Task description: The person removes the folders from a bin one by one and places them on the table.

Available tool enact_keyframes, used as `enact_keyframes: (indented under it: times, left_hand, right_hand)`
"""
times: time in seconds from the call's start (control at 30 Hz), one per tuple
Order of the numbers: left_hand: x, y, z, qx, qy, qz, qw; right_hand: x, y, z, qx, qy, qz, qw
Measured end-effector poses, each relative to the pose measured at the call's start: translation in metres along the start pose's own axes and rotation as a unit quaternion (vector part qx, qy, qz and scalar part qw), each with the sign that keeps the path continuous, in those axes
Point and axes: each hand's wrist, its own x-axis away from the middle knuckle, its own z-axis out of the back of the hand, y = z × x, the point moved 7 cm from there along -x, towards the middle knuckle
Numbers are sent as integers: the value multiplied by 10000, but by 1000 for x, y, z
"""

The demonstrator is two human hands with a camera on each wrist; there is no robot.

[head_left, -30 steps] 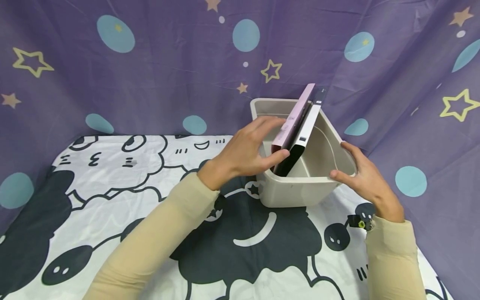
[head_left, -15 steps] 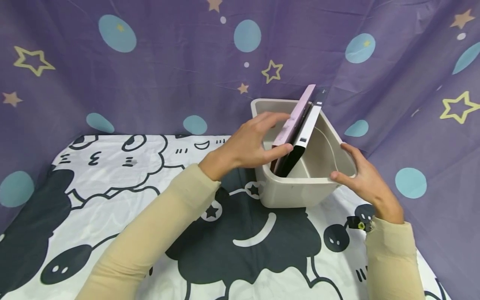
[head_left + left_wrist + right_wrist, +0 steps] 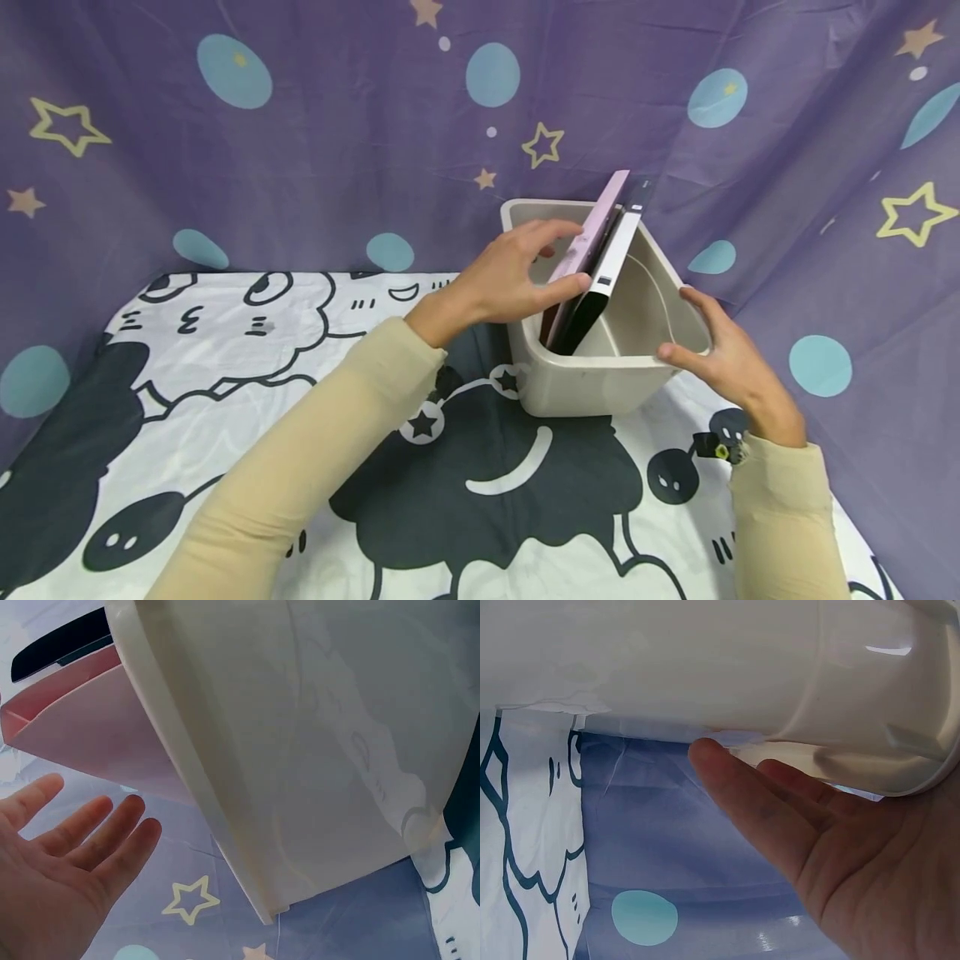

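Observation:
A pale grey plastic bin (image 3: 600,387) stands at the back right of the table. Inside it, leaning against each other and rising above the rim, are a pink book-like case (image 3: 600,218) and a black-and-white book (image 3: 619,246). Over the bin's left rim reaches my left hand (image 3: 506,279), its fingertips close to the pink case's upper edge and its thumb crossing in front of it. The left wrist view shows these fingers spread, apart from the pink case (image 3: 105,724). My right hand (image 3: 738,367) grips the bin's right front corner, thumb over the rim, fingers along the outer wall.
A white cloth with black sheep drawings (image 3: 225,333) covers the table. Right behind the bin hangs a purple curtain (image 3: 322,150) with stars and blue ovals; it also runs along the right side.
My left hand has shifted slightly up and right along the pink case, its fingers bending a little more. My right hand, the bin and the books look the same.

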Motion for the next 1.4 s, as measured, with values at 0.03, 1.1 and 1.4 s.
enact_keyframes:
  times: [0.03,1.1,1.4]
  left_hand:
    - [-1,-1,0,186,-50,82,9998]
    - [-23,-18,-13,953,-1235,790,9846]
    - [-31,-15,-18,511,-1588,833,9825]
  right_hand:
    - [0,0,0,-6,-6,8,10000]
    - [-1,-2,3,-57,-91,-49,9999]
    - [-1,1,0,-125,-96,-110,9998]
